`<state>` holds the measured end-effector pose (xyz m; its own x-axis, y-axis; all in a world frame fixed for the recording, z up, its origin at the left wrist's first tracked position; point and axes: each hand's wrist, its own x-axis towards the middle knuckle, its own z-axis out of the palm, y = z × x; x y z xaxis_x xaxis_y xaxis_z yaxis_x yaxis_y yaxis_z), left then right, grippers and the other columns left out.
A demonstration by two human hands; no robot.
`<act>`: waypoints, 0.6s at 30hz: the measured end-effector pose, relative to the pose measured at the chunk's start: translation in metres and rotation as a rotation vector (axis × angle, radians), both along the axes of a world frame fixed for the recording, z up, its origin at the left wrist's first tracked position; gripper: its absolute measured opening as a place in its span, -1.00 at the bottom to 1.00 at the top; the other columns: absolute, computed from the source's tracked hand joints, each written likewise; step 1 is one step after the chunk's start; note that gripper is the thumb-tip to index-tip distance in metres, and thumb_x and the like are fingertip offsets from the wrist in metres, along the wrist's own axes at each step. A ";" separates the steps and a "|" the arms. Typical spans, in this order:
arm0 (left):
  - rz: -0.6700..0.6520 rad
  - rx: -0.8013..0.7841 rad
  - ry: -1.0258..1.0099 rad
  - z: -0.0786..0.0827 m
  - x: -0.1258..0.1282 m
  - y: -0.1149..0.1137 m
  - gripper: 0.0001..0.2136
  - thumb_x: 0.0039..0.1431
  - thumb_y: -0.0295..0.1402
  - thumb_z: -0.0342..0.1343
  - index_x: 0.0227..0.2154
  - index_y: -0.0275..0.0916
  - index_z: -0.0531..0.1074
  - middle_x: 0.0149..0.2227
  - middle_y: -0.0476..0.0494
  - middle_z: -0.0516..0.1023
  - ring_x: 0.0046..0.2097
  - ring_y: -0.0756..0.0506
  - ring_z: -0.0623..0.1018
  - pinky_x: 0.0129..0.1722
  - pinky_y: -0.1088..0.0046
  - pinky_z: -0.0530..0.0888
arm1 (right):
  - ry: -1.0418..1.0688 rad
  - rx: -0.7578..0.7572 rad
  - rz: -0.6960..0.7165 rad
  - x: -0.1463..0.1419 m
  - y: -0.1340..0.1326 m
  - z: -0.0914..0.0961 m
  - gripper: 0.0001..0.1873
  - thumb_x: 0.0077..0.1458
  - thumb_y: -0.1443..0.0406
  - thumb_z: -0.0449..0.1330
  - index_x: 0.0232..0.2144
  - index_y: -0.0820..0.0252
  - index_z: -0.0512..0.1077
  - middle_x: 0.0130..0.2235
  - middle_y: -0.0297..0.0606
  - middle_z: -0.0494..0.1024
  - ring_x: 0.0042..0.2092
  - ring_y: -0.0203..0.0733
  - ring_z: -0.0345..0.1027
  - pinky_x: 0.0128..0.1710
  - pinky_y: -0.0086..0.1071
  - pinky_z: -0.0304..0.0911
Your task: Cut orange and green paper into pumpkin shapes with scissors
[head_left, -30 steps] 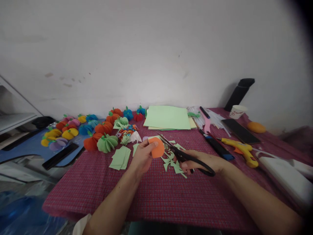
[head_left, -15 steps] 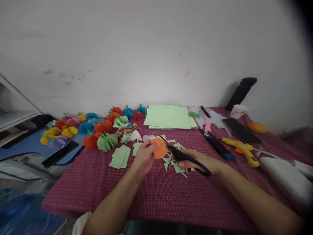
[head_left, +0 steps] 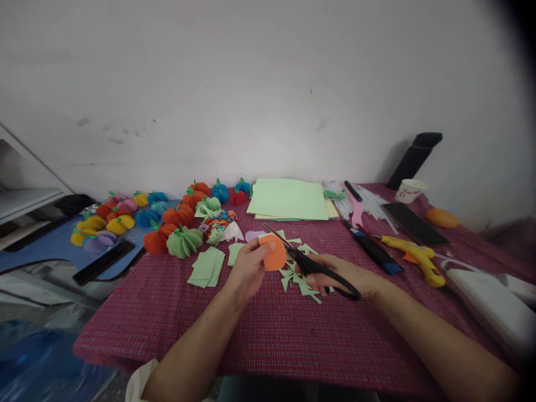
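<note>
Between thumb and fingers, my left hand [head_left: 248,268] pinches a rounded piece of orange paper [head_left: 275,258]. My right hand [head_left: 324,271] is closed on black-handled scissors [head_left: 312,267], whose blades point up and left along the paper's upper right edge. Whether the blades touch the paper I cannot tell. Light green paper scraps [head_left: 302,282] lie on the cloth below and around the scissors. Left of my left hand lies a small pile of light green paper pieces [head_left: 206,268]. A light green paper pumpkin [head_left: 185,242] sits beyond that pile.
Large green sheets [head_left: 288,199] lie at the back against the wall. Several orange paper pumpkins [head_left: 179,215] stand to the left. On the right lie a blue-black cutter [head_left: 379,254], a yellow glue gun [head_left: 414,257], a dark phone [head_left: 415,223] and a paper cup [head_left: 410,191].
Almost nothing differs. The whole view has shifted very slightly; both hands keep their hold on the orange paper and the scissors.
</note>
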<state>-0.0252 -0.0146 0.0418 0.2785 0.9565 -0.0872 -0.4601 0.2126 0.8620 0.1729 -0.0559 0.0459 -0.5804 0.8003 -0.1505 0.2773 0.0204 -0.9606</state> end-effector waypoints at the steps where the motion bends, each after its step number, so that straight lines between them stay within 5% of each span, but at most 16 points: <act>1: 0.002 -0.001 -0.001 0.000 0.000 0.000 -0.82 -0.18 -0.42 0.21 -0.43 -0.34 0.45 -0.49 -0.06 0.51 -0.47 0.03 0.45 -0.43 0.52 0.35 | 0.000 -0.002 0.000 0.000 0.000 0.000 -0.66 0.04 0.13 0.11 -0.20 0.25 0.27 -0.48 -0.38 0.26 -0.51 -0.41 0.17 -0.51 -0.50 0.17; 18: 0.012 -0.006 0.000 0.002 0.000 -0.002 -0.83 -0.18 -0.42 0.21 -0.44 -0.34 0.46 -0.50 -0.05 0.50 -0.49 0.04 0.45 -0.44 0.52 0.35 | 0.009 0.003 -0.019 -0.002 -0.001 0.004 -0.71 0.04 0.17 0.10 -0.25 0.27 0.28 -0.56 -0.45 0.22 -0.55 -0.44 0.10 -0.57 -0.54 0.08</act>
